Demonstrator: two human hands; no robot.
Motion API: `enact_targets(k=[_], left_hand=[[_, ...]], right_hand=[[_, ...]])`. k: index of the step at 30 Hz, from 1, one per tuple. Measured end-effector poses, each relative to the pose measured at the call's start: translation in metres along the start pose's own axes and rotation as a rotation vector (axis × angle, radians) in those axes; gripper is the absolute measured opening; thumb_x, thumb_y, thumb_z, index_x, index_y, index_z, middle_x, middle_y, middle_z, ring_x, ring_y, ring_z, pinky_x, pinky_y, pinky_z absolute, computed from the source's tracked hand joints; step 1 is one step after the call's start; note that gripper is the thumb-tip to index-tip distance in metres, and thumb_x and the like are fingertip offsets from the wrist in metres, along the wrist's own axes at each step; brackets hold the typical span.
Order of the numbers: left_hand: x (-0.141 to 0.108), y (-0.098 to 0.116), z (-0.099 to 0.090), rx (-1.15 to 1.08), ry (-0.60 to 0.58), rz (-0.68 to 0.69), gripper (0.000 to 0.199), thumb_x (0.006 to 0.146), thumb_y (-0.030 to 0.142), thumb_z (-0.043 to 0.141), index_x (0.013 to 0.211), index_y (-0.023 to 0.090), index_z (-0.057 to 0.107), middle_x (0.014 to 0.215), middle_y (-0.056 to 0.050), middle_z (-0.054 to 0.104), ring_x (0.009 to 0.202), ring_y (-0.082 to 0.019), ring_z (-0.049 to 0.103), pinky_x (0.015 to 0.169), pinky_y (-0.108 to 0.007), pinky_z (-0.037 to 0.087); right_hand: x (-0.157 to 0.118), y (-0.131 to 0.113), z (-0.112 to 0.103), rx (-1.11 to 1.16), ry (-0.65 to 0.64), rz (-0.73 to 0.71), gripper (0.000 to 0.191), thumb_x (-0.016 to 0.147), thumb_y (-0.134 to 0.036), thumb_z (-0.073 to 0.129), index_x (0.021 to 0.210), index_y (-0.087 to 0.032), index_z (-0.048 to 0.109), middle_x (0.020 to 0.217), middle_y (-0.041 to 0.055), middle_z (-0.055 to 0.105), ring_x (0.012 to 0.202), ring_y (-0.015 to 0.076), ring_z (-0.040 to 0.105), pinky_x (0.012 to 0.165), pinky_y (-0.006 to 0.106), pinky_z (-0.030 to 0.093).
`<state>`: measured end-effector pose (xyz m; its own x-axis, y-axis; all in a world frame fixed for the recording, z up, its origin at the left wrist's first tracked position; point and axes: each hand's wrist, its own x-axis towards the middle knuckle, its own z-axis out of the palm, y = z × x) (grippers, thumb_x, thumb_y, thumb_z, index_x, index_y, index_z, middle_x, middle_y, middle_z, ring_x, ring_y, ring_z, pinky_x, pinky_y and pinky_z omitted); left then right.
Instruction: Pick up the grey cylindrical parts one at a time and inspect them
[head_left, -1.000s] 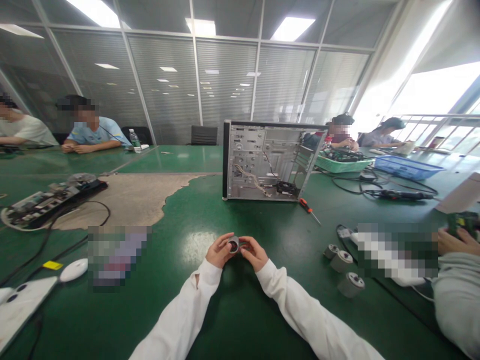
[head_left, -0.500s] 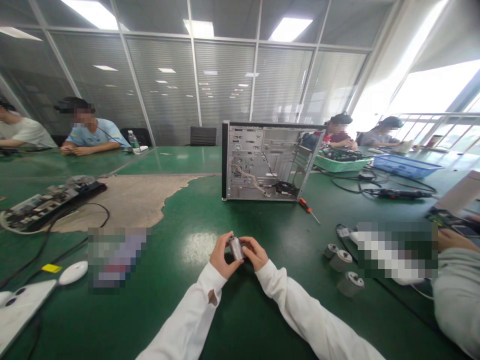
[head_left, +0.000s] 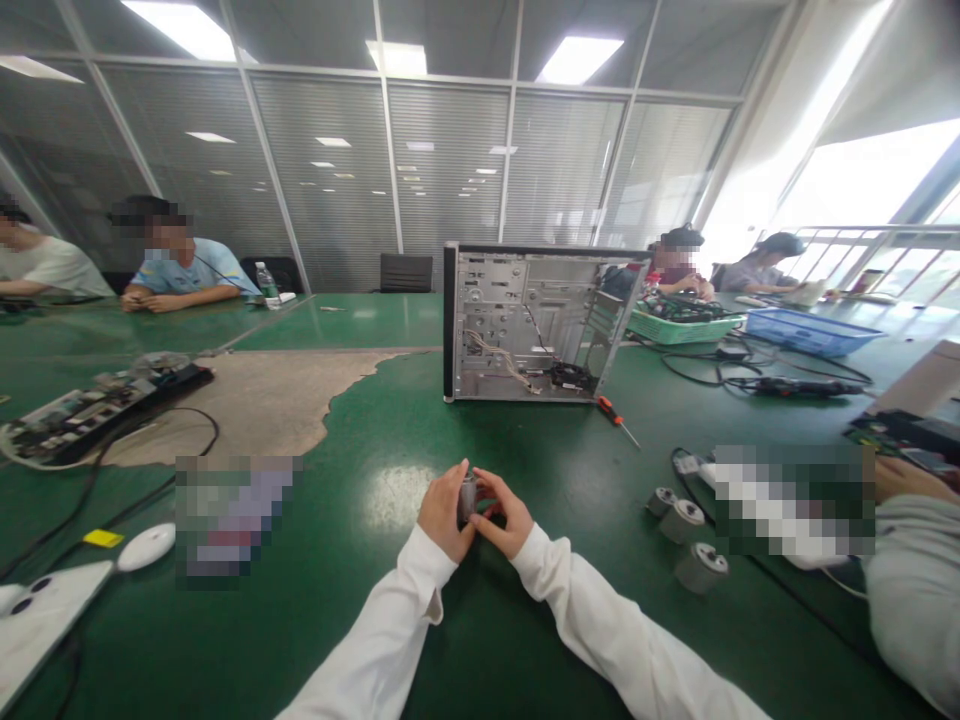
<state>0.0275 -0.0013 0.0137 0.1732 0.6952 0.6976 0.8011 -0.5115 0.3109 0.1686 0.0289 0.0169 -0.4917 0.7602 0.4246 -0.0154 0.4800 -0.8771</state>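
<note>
Below the frame's centre, I see the left hand point(head_left: 444, 515) and right hand point(head_left: 507, 514) clasping one metal cylinder point(head_left: 468, 498); three others point(head_left: 683, 521) sit lower right.

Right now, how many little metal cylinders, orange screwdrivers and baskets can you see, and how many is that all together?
Metal cylinder in the hands: 1
Loose cylinders on the table: 3
Orange screwdriver: 1
Baskets: 2
Total: 7

Both hands — left hand point(head_left: 448, 510) and right hand point(head_left: 506, 512) — grip a small metal cylinder point(head_left: 468, 497) upright.
</note>
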Motion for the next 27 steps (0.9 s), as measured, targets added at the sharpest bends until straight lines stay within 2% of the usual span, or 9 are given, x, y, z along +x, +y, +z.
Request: enact_targets(k=[6, 12, 17, 20, 27], left_hand=[[0.001, 0.009, -0.003, -0.085, -0.049, -0.019, 0.081, 0.059, 0.013, 0.051, 0.128, 0.016, 0.009, 0.118, -0.013, 0.037, 0.107, -0.025, 0.037, 0.087, -0.041, 0.034], [0.000, 0.011, -0.004, -0.129, -0.064, -0.056, 0.079, 0.060, 0.013, 0.050, 0.127, 0.017, 0.009, 0.118, -0.012, 0.038, 0.105, -0.024, 0.038, 0.084, -0.040, 0.038], [0.002, 0.011, -0.005, -0.073, -0.037, 0.076, 0.070, 0.062, 0.009, 0.046, 0.126, 0.019, 0.017, 0.118, -0.011, 0.041, 0.107, -0.025, 0.038, 0.087, -0.044, 0.034], [0.003, 0.012, -0.006, -0.028, 0.010, 0.159, 0.063, 0.066, 0.009, 0.045, 0.123, 0.022, 0.023, 0.117, -0.010, 0.044, 0.106, -0.024, 0.040, 0.085, -0.042, 0.036], [0.004, 0.016, -0.010, 0.003, 0.110, 0.198, 0.042, 0.072, 0.009, 0.045, 0.110, 0.024, 0.039, 0.110, -0.008, 0.052, 0.107, -0.022, 0.042, 0.084, -0.040, 0.038]], right_hand=[[0.001, 0.002, -0.001, 0.002, -0.024, 0.025, 0.056, 0.064, -0.014, 0.055, 0.116, -0.023, 0.035, 0.103, 0.0061, 0.050, 0.082, 0.0157, 0.052, 0.061, 0.025, 0.046], [0.000, -0.001, -0.003, 0.065, -0.022, 0.047, 0.049, 0.070, -0.021, 0.052, 0.116, -0.021, 0.035, 0.101, 0.0064, 0.051, 0.083, 0.0155, 0.052, 0.063, 0.026, 0.045], [0.000, 0.004, -0.004, 0.078, 0.016, 0.009, 0.048, 0.070, -0.026, 0.052, 0.115, -0.021, 0.035, 0.101, 0.0075, 0.051, 0.087, 0.0171, 0.051, 0.064, 0.027, 0.046], [-0.001, 0.007, -0.004, 0.111, 0.030, -0.025, 0.048, 0.071, -0.031, 0.051, 0.115, -0.022, 0.034, 0.101, 0.0075, 0.051, 0.089, 0.0180, 0.051, 0.067, 0.028, 0.045], [0.001, 0.011, -0.005, 0.197, 0.033, -0.031, 0.045, 0.075, -0.042, 0.042, 0.115, -0.022, 0.034, 0.097, 0.0074, 0.052, 0.085, 0.0180, 0.051, 0.064, 0.028, 0.044]])
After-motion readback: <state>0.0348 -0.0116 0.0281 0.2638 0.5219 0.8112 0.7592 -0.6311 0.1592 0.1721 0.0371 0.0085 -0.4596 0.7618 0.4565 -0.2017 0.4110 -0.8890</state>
